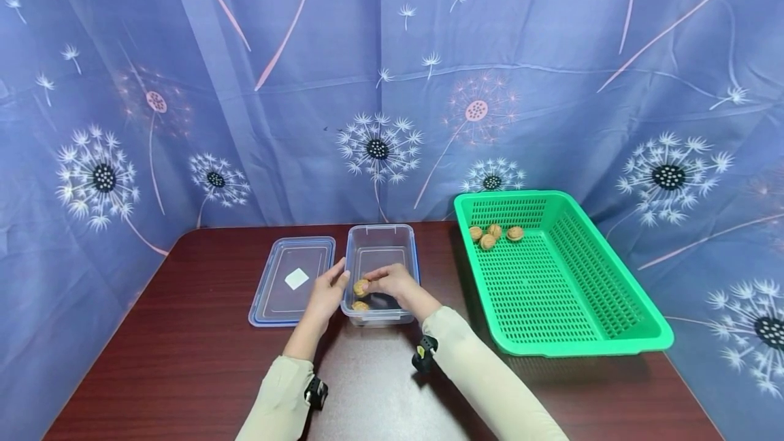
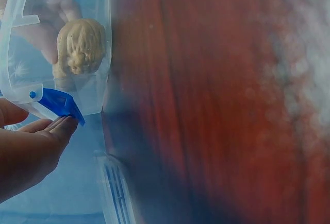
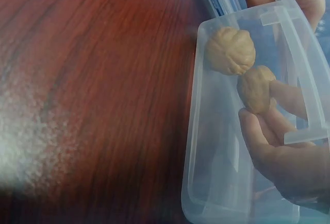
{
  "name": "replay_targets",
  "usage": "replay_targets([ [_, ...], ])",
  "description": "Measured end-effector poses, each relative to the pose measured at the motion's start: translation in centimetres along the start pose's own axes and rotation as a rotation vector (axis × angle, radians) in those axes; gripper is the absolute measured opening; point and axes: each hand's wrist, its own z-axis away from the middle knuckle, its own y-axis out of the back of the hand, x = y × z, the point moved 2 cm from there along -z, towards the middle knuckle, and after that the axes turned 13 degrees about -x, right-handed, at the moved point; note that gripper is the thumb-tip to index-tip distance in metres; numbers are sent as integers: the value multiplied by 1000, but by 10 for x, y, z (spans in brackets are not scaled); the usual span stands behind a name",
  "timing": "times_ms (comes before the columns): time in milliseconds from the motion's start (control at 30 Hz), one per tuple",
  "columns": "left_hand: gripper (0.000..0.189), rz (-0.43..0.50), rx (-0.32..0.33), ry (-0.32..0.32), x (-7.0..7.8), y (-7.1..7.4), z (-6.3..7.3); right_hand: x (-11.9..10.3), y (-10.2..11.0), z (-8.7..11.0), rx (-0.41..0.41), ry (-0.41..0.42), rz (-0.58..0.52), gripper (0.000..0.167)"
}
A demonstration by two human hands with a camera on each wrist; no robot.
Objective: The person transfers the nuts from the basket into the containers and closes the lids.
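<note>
A clear plastic food container (image 1: 381,228) with blue side latches stands on the table. My right hand (image 1: 392,282) reaches into it and pinches a walnut (image 3: 253,91) between thumb and fingers, low in the near left part. Beside it, a second walnut (image 3: 230,50) lies in the near left corner of the container. My left hand (image 1: 326,295) is at the container's left side, its extended fingers touching a blue latch (image 2: 59,103) that hangs folded outward.
The container's clear lid (image 1: 275,291), blue-edged with a white label, lies on the left. To the right, a green plastic basket (image 1: 569,347) has several walnuts (image 1: 488,241) in its far left corner. A patterned blue cloth (image 1: 380,87) hangs behind the table.
</note>
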Motion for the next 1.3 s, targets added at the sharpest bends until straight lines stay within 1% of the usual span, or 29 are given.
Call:
replay_targets([
  [367, 45, -9, 0, -2, -1, 0, 0, -4, 3, -1, -18, -17, 3, 28],
  [533, 45, -10, 2, 4, -1, 0, 1, -10, 7, -2, 3, -12, 2, 28],
  [767, 45, -5, -2, -11, -3, 0, -1, -22, 13, -2, 19, 0, 14, 30],
  [1000, 44, -5, 6, -17, -4, 0, -2, -36, 26, -5, 22, 33, -60, 34],
  [1100, 44, -5, 6, -19, -4, 0, -2, -43, 34, -7, 37, 39, -59, 36],
  [1200, 44, -8, 4, -20, -4, 0, -2, -52, 42, -9, 63, 41, -40, 35],
  [1300, 44, -8, 6, -21, -4, 0, -3, -63, 51, -8, 85, 44, -46, 34],
])
